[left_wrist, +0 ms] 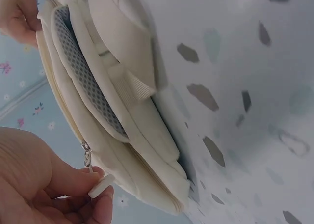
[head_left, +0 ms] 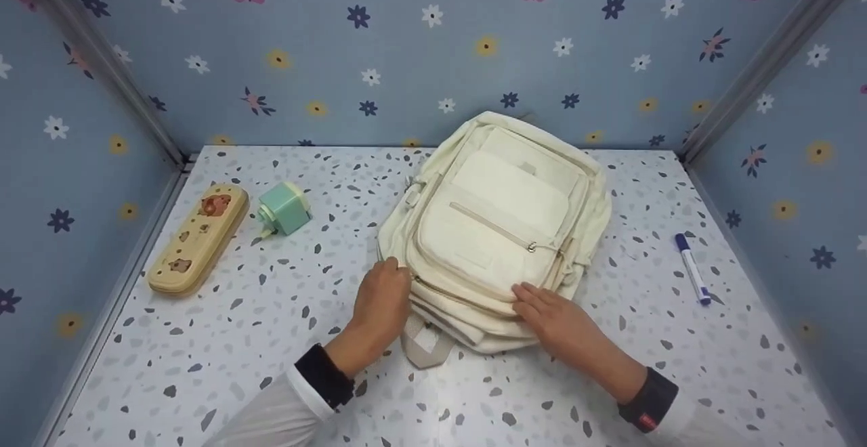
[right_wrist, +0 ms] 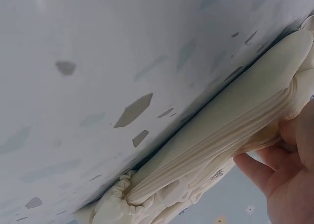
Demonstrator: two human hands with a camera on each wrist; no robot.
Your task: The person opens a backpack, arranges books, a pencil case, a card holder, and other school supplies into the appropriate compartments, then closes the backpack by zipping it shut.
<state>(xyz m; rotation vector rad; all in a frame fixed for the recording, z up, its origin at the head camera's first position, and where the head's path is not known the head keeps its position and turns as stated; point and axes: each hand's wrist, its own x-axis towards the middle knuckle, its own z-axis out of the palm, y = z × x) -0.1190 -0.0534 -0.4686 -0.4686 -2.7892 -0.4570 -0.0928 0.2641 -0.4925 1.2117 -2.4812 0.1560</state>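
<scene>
A cream backpack [head_left: 501, 230] lies on the table with its top end and carrying loop towards me. At its near left corner, my left hand [head_left: 383, 301] pinches a zipper pull [left_wrist: 101, 185] between thumb and fingers. The pull's metal slider sits on the bag's edge in the left wrist view. My right hand [head_left: 561, 325] grips the edge of the backpack's front layer at the near right, thumb and fingers on either side in the right wrist view. Grey mesh padding [left_wrist: 88, 76] and a strap show on the bag's underside.
To the left lie a yellow pencil case [head_left: 198, 240] with bear pictures and a green and cream pencil sharpener [head_left: 284, 208]. A white marker with a purple cap [head_left: 692, 269] lies to the right. Flowered panels [head_left: 433, 54] wall the table at the back and sides.
</scene>
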